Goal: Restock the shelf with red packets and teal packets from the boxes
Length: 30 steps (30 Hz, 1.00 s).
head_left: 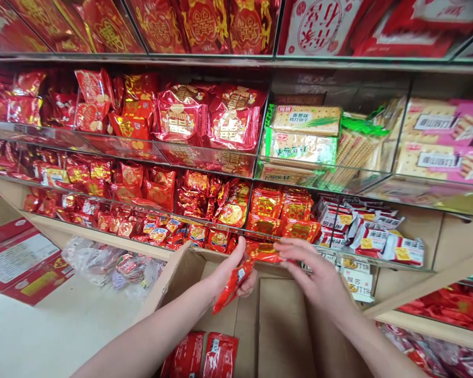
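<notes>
Nearest, two flat red packets [219,354] lie in the open carton [286,320], close to its left wall and toward the near edge of the view, below the left forearm. Above the carton, the left hand [232,275] grasps a red packet [232,289], its fingers curled around the middle; the long axis slants from the fist down toward the carton's left wall. Just beyond the knuckles, a second red packet [263,252] bridges the gap between the hands, its long axis running roughly along the shelf's front edge. It lies to the right of the left thumb and to the left of the right hand [315,270], with the left hand slightly nearer. The right fingers are loosely bent, tips at this packet's right end; whether they pinch it or only touch it, I cannot tell. Right behind it is the front edge of the lowest glass shelf [382,261], where stacked red-and-gold packets [301,229] stand, with white packets [370,236] toward the right end.
</notes>
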Available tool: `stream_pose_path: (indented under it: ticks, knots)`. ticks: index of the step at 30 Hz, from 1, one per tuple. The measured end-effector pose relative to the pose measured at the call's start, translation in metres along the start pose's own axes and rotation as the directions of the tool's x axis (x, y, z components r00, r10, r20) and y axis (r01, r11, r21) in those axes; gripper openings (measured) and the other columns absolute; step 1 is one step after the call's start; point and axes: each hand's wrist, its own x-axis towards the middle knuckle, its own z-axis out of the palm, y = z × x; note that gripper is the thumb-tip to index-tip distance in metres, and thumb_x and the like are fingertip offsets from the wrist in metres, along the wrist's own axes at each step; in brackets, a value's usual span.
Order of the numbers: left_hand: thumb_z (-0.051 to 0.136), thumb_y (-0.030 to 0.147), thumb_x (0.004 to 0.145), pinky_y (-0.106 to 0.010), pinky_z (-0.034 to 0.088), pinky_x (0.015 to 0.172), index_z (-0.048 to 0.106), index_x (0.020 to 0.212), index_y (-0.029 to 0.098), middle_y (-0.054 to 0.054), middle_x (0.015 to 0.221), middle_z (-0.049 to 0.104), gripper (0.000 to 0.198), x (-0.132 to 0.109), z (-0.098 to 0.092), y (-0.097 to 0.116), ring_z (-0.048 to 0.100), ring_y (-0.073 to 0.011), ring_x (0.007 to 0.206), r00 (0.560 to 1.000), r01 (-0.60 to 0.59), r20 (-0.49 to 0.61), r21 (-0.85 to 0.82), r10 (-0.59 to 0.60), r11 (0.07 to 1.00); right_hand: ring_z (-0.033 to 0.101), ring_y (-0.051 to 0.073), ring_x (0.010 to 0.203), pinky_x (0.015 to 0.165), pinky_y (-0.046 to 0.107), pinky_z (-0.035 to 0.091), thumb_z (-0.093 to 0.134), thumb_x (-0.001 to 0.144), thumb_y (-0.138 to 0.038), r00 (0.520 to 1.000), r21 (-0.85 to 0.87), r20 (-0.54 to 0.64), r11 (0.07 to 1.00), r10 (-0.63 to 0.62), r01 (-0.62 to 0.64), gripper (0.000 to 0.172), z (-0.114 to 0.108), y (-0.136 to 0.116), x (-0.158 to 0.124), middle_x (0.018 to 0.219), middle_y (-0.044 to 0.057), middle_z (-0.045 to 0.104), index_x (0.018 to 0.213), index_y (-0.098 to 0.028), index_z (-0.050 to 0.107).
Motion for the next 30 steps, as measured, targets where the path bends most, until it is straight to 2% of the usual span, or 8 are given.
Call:
stream_pose_path:
  ticks: [3, 6, 9, 11, 16, 21, 25, 30]
  knots:
    - [0.034, 0.058, 0.075, -0.021, 0.023, 0.038, 0.044, 0.048, 0.017, 0.005, 0.032, 0.033, 0.051, 0.001, 0.003, -0.002, 0.027, -0.0063, 0.03, 0.996, -0.013, -0.093, -0.012, 0.011, 1.0, 0.041, 0.022, 0.114, 0.092, 0.048, 0.036, 0.05, 0.077, -0.017, 0.993, -0.029, 0.094, 0.997, -0.067, 0.07, 0.022, 0.004, -0.001, -0.016, 0.109, 0.003, 0.059, 0.094, -0.029, 0.057]
    - [0.045, 0.045, 0.075, -0.02, 0.035, 0.049, 0.054, 0.063, 0.017, 0.004, 0.048, 0.05, 0.032, 0.001, 0.004, -0.006, 0.042, -0.0085, 0.044, 0.954, -0.128, -0.254, 0.124, 0.156, 0.984, 0.031, 0.024, 0.121, 0.097, 0.048, 0.029, 0.052, 0.076, -0.022, 0.994, 0.085, 0.035, 0.991, 0.103, -0.106, 0.025, 0.001, 0.005, -0.021, 0.13, 0.004, 0.039, 0.1, -0.028, 0.056]
    - [0.042, 0.043, 0.08, -0.024, 0.039, 0.074, 0.059, 0.083, 0.018, 0.0, 0.075, 0.061, 0.03, 0.001, 0.006, -0.007, 0.053, -0.0131, 0.073, 0.942, -0.248, -0.142, 0.312, 0.303, 0.917, 0.046, 0.022, 0.11, 0.088, 0.042, 0.041, 0.054, 0.075, -0.029, 0.917, 0.375, -0.036, 0.856, 0.397, -0.356, 0.038, 0.001, 0.01, -0.019, 0.125, 0.008, 0.044, 0.113, -0.027, 0.045]
    - [0.038, 0.043, 0.082, -0.026, 0.035, 0.085, 0.058, 0.093, 0.019, -0.001, 0.087, 0.061, 0.033, 0.0, 0.006, -0.006, 0.051, -0.0153, 0.087, 0.936, -0.294, -0.056, 0.419, 0.348, 0.859, 0.056, 0.019, 0.093, 0.076, 0.036, 0.048, 0.056, 0.074, -0.031, 0.854, 0.504, 0.048, 0.726, 0.518, -0.468, 0.043, 0.003, 0.011, -0.016, 0.111, 0.008, 0.056, 0.114, -0.025, 0.042]
    - [0.035, 0.047, 0.082, -0.026, 0.038, 0.078, 0.059, 0.089, 0.018, -0.001, 0.081, 0.06, 0.039, -0.001, 0.005, -0.007, 0.051, -0.0177, 0.082, 0.94, -0.222, -0.074, 0.608, 0.333, 0.762, 0.058, 0.014, 0.073, 0.059, 0.026, 0.048, 0.063, 0.07, -0.029, 0.79, 0.6, 0.137, 0.585, 0.598, -0.546, 0.042, 0.003, 0.01, -0.013, 0.093, 0.005, 0.062, 0.107, -0.021, 0.046]
    - [0.03, 0.045, 0.084, -0.026, 0.039, 0.078, 0.057, 0.092, 0.018, -0.001, 0.084, 0.059, 0.04, -0.001, 0.013, -0.015, 0.051, -0.0173, 0.082, 0.921, -0.256, -0.066, 0.64, 0.384, 0.725, 0.057, 0.015, 0.086, 0.074, 0.03, 0.047, 0.062, 0.071, -0.028, 0.808, 0.65, 0.14, 0.563, 0.573, -0.511, 0.038, 0.008, -0.002, -0.021, 0.101, 0.005, 0.059, 0.105, -0.023, 0.048]
    - [0.028, 0.041, 0.086, -0.026, 0.036, 0.086, 0.052, 0.107, 0.019, -0.003, 0.103, 0.056, 0.039, -0.002, 0.017, -0.022, 0.049, -0.0167, 0.094, 0.909, -0.304, -0.024, 0.647, 0.416, 0.7, 0.056, 0.017, 0.089, 0.079, 0.036, 0.047, 0.058, 0.073, -0.029, 0.838, 0.6, 0.088, 0.643, 0.539, -0.476, 0.035, 0.0, -0.001, -0.024, 0.103, 0.004, 0.057, 0.105, -0.025, 0.046]
    - [0.037, 0.042, 0.083, -0.026, 0.038, 0.076, 0.047, 0.114, 0.02, -0.002, 0.093, 0.056, 0.04, 0.0, 0.004, -0.027, 0.05, -0.0138, 0.08, 0.936, -0.232, -0.028, 0.701, 0.351, 0.675, 0.056, 0.018, 0.08, 0.068, 0.034, 0.049, 0.064, 0.065, -0.028, 0.858, 0.07, -0.429, 0.957, 0.283, -0.28, 0.053, -0.051, 0.016, -0.001, 0.104, 0.006, 0.052, 0.113, -0.025, 0.04]
